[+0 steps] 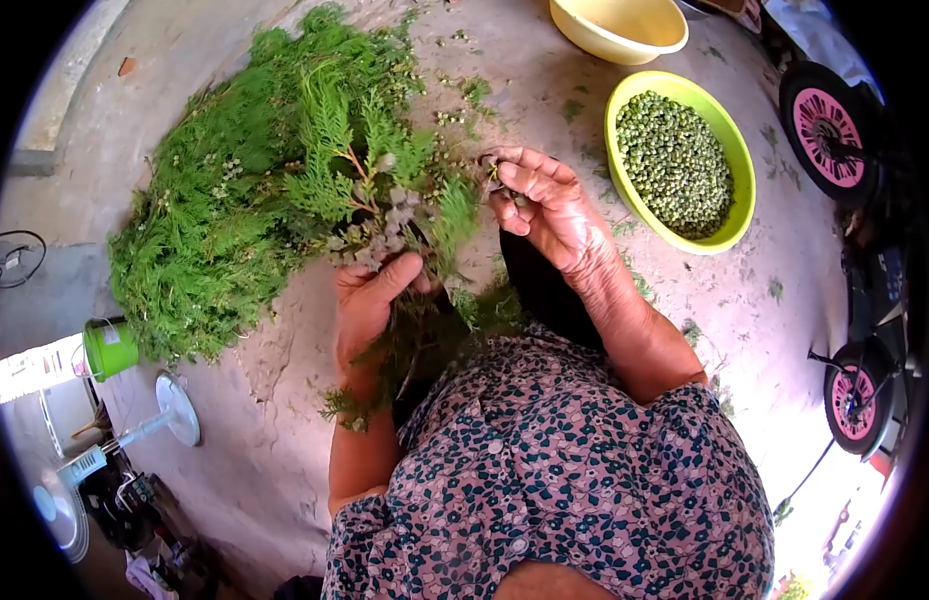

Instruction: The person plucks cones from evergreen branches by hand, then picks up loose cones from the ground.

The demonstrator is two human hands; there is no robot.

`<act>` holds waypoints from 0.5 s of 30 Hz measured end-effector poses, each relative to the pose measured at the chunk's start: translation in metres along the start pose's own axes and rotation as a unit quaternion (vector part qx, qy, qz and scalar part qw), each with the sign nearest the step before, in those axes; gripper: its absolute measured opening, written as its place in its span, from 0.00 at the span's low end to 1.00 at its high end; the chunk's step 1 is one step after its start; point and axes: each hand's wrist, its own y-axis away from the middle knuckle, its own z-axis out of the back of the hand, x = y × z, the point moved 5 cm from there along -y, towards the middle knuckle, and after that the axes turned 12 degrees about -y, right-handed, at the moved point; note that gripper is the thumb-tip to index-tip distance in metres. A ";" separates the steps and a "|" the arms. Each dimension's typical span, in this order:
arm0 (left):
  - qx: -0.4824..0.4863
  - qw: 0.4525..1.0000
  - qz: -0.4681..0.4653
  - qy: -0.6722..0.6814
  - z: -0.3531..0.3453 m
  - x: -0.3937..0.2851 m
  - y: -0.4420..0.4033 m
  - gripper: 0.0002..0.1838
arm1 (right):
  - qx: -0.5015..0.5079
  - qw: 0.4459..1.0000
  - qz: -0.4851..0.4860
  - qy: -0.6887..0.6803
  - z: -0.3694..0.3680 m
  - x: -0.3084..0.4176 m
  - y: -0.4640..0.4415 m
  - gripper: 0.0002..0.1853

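My left hand (pixel 377 290) is closed on a green branch (pixel 359 170) with a cluster of greyish-brown cones (pixel 392 222); its leafy lower end hangs over my forearm. Just right of the branch, my right hand (pixel 544 195) pinches a few small dark cones (pixel 496 178) between thumb and fingers. Beyond the left hand a large heap of green sprigs (pixel 214 220) lies on the floor. To the right of my right hand stands a yellow-green basin (pixel 742 175) holding many small green cones (pixel 674 160).
A pale yellow basin (pixel 624 35) stands at the top. Bits of greenery lie scattered on the floor (pixel 284 420). At the left are a green bucket (pixel 111 350) and a fan (pixel 69 500). Pink-rimmed wheels (pixel 829 135) stand along the right edge.
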 end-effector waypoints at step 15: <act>-0.099 0.995 -0.022 -0.014 -0.011 0.003 -0.016 0.14 | -0.035 0.989 0.041 0.134 -0.023 -0.042 0.013 0.06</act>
